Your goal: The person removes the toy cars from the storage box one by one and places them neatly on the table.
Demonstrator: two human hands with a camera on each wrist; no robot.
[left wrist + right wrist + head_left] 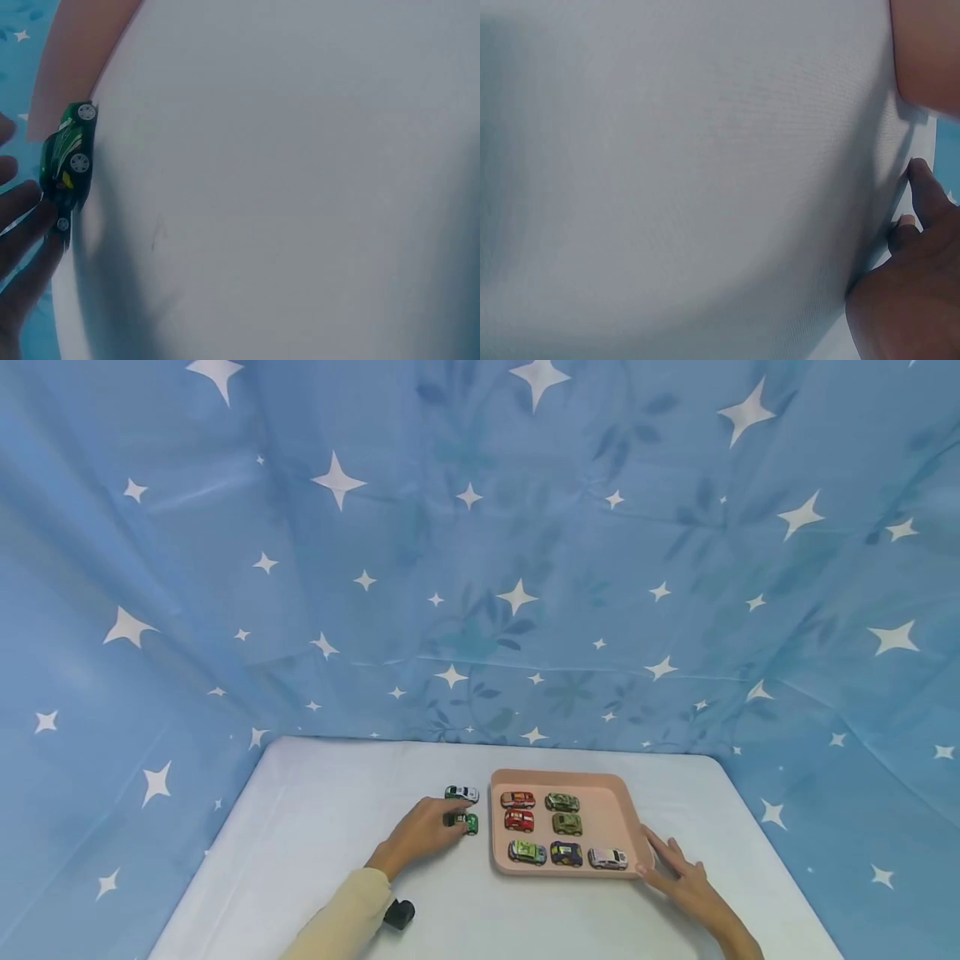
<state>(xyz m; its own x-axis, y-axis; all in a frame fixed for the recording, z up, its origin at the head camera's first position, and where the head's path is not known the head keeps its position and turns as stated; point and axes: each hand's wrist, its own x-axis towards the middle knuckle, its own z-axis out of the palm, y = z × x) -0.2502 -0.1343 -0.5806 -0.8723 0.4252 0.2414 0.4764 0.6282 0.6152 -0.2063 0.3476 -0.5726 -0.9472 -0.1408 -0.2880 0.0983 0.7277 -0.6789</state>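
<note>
In the head view, my left hand (426,833) reaches over two toy cars left of the tray. A green toy car (471,823) lies under its fingers, partly hidden by them. Just beyond sits a white-and-green toy car (462,793), close to the forefinger. From the left wrist, extended fingers (26,217) appear beside the green car (69,154), without a visible grip around it. My right hand (688,885) lies with fingers extended along the right side of the pink tray (622,814), its thumb at the near right corner.
Several toy cars stand inside the tray: two red ones (518,810) at left, two camouflage green ones (564,812), and a near row with a white car (607,858). A black object (400,914) lies by the left sleeve. Blue starred cloth surrounds the white table (315,793).
</note>
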